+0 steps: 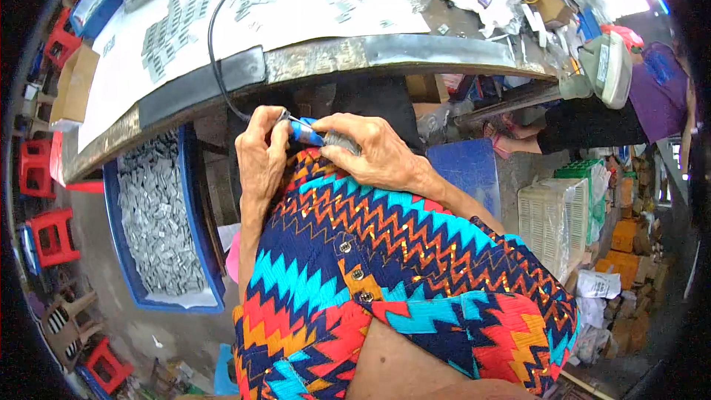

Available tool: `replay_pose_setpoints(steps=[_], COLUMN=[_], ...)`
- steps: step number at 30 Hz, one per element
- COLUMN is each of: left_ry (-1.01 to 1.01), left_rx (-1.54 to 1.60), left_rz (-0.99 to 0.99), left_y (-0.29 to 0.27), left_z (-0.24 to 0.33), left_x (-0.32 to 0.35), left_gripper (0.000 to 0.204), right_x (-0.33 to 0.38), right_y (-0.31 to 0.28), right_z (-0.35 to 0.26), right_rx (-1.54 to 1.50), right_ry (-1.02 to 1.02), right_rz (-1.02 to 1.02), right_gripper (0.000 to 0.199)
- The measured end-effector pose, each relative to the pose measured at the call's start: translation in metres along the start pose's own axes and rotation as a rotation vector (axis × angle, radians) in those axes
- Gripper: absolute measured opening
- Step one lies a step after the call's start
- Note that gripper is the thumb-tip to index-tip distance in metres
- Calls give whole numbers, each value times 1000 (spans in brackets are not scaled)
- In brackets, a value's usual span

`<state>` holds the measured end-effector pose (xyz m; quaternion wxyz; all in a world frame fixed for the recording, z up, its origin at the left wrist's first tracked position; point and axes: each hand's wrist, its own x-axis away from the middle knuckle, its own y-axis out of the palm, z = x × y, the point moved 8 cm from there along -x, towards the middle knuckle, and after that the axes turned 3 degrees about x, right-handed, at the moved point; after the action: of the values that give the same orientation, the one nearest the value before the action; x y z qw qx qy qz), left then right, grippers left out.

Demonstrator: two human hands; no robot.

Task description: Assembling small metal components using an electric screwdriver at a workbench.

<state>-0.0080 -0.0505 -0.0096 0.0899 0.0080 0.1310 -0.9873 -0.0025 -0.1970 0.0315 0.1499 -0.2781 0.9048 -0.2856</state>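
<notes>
We see red stool [53,237] at left, then blue bin [198,207] of grey pieces [159,215], below worktop [315,59]. Our left grip [261,154] pinches blue tool [304,132], which sits between both grips, on near side of worktop. Our right grip [376,151], fingers curled narrow, holds grey piece [342,143] at tool's right end. Pale crate [549,218] stands right.

I pinch a small blue piece [302,132] between my left hand [262,150] and my right hand [374,147]; it has a paler patch, slopes down toward my right, and its ends are covered. Under my right palm sits a grey piece [343,142], mostly hidden. A thin black cord [212,48] curves down to my left fingers.
</notes>
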Motion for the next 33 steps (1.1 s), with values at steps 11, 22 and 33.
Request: replay_pose_setpoints(steps=[11,22,33], left_ry=[-84,-39,-46], left_rx=[224,249,302], left_rz=[-105,-145,-159], left_y=[8,7,5], left_z=[-6,6,12], left_x=[1,2,6], left_gripper=[13,11,15], right_x=[-17,-68,-57], right_y=[-144,-145,-141], right_z=[62,123,100], right_rx=[672,1022,1066], right_ry=[26,62,-84], right_rz=[618,443,609], right_gripper=[23,25,25])
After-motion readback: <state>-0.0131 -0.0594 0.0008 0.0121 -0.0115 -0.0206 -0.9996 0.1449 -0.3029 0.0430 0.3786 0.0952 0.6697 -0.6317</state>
